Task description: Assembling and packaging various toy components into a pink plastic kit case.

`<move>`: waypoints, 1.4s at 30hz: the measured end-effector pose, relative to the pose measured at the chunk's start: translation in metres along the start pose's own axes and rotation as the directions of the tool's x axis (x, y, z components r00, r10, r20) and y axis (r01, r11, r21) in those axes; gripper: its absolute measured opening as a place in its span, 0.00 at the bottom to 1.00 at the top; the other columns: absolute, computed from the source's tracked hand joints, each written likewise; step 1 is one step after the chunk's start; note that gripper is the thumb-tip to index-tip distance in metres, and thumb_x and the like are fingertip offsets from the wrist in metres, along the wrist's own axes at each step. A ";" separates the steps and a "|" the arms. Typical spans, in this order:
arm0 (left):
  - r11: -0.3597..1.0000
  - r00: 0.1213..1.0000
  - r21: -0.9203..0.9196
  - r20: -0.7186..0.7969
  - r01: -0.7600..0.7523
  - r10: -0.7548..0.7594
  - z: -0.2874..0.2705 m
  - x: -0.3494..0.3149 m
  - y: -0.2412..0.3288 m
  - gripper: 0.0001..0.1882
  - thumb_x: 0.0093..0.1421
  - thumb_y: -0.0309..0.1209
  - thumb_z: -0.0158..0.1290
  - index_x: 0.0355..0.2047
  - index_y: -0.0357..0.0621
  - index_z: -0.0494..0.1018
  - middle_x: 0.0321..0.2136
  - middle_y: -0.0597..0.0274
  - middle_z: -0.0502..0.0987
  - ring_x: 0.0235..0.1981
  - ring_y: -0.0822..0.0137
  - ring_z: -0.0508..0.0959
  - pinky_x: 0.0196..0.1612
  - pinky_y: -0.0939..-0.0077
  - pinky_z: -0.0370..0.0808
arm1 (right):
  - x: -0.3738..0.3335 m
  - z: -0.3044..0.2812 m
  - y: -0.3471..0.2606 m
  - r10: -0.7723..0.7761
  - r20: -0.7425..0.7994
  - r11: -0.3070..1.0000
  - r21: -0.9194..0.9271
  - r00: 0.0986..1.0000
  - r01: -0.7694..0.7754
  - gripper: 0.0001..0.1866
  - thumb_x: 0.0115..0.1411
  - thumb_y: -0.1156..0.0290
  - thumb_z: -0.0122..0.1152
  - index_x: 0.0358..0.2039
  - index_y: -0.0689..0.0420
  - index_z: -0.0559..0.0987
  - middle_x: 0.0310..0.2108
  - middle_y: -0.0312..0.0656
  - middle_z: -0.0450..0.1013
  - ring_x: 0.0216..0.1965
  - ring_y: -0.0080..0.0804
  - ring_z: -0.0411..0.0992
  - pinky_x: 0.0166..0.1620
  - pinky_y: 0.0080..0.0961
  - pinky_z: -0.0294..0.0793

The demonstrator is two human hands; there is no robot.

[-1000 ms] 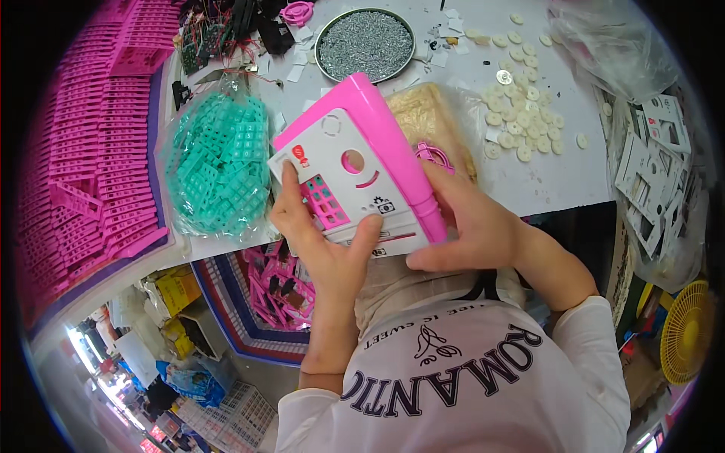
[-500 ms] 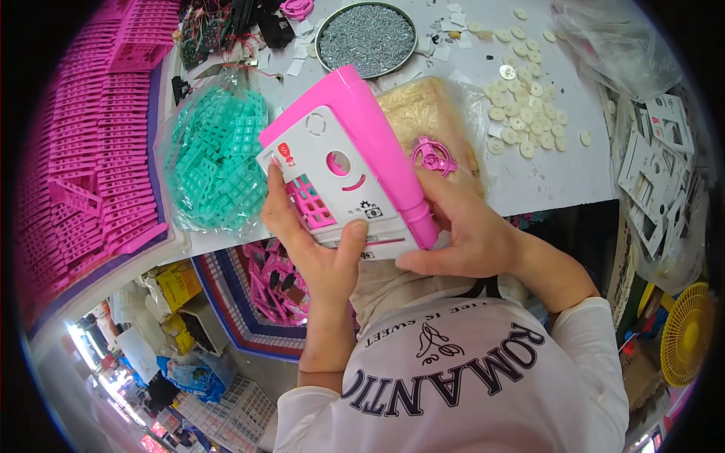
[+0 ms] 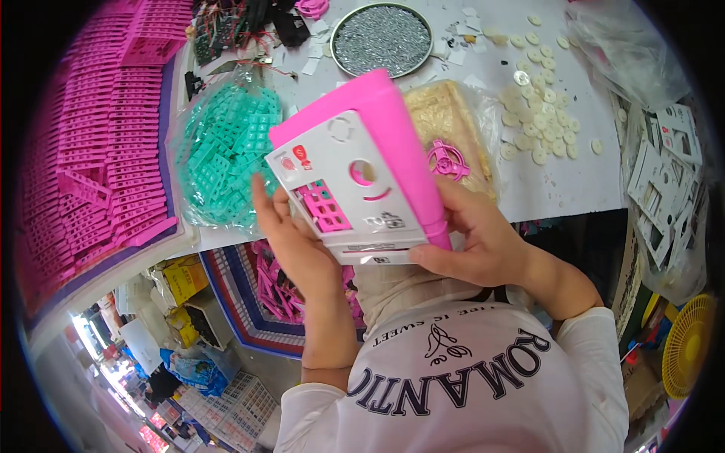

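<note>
Held tilted over the table edge is a pink plastic toy casing (image 3: 404,151) with a white printed face sheet (image 3: 340,162) on its front. The sheet has a round hole, a curved slot and a square opening where a pink grid shows. My right hand (image 3: 479,241) grips the casing's lower right corner, thumb on the front and fingers round the side. My left hand (image 3: 298,245) is open at the lower left edge, its fingers spread apart; whether it touches the casing I cannot tell. Behind the casing lies a clear bag of turquoise keypad pieces (image 3: 226,151).
A round tin of small metal screws (image 3: 381,41) stands at the back. White discs (image 3: 547,117) are scattered right of a yellowish wrapped block (image 3: 438,102) bearing a pink ring part (image 3: 447,160). Stacked pink panels (image 3: 91,136) fill the left; below is a basket (image 3: 234,317) of pink parts.
My left hand has let go of the casing's front, and its fingers have spread. The casing has tilted slightly in my right hand, and the whole view has shifted a little.
</note>
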State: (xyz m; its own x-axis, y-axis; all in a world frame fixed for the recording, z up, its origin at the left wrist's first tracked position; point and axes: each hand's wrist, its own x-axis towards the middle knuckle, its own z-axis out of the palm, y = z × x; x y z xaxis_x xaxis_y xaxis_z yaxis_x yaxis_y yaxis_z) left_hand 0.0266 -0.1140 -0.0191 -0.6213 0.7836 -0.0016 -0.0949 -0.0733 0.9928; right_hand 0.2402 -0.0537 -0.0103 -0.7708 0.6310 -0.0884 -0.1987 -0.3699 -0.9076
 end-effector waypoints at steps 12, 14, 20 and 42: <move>0.985 0.985 0.171 0.170 -0.005 -0.024 0.009 0.010 0.000 0.21 0.78 0.38 0.39 0.38 0.37 0.75 0.30 0.68 0.78 0.28 0.81 0.71 0.33 0.81 0.70 | -0.027 -0.022 0.008 0.161 -0.085 0.983 0.105 0.983 -0.152 0.33 0.62 0.78 0.67 0.66 0.63 0.66 0.57 0.41 0.74 0.57 0.25 0.73 0.60 0.27 0.73; 0.985 0.979 0.057 0.113 0.163 -0.168 0.013 0.013 0.012 0.21 0.78 0.39 0.39 0.38 0.37 0.75 0.30 0.68 0.77 0.29 0.80 0.71 0.34 0.81 0.69 | -0.031 -0.023 0.008 0.084 -0.101 0.996 0.011 0.991 -0.083 0.32 0.62 0.77 0.67 0.66 0.63 0.67 0.57 0.41 0.74 0.56 0.26 0.73 0.60 0.28 0.73; 0.935 0.980 0.312 0.155 -0.169 0.125 0.019 0.026 0.000 0.23 0.78 0.39 0.38 0.33 0.36 0.76 0.28 0.68 0.77 0.30 0.79 0.72 0.34 0.80 0.70 | -0.038 -0.012 0.012 0.004 -0.090 0.994 -0.107 0.996 -0.014 0.33 0.61 0.74 0.70 0.65 0.64 0.67 0.55 0.43 0.76 0.56 0.27 0.73 0.60 0.27 0.72; 0.991 0.977 0.103 0.186 0.089 -0.107 0.015 0.013 -0.007 0.26 0.78 0.43 0.38 0.29 0.36 0.73 0.25 0.70 0.73 0.28 0.81 0.67 0.31 0.81 0.65 | -0.031 -0.021 0.010 -0.002 -0.201 0.998 -0.058 0.980 -0.010 0.32 0.62 0.80 0.67 0.65 0.65 0.66 0.57 0.43 0.74 0.56 0.25 0.73 0.59 0.27 0.73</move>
State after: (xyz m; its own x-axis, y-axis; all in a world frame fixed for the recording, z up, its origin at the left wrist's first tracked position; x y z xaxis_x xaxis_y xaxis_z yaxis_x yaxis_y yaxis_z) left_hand 0.0310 -0.0941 -0.0238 -0.4523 0.8877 -0.0859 -0.0693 0.0610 0.9957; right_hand 0.2755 -0.0624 -0.0250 -0.6331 0.7557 -0.1676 -0.1553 -0.3362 -0.9289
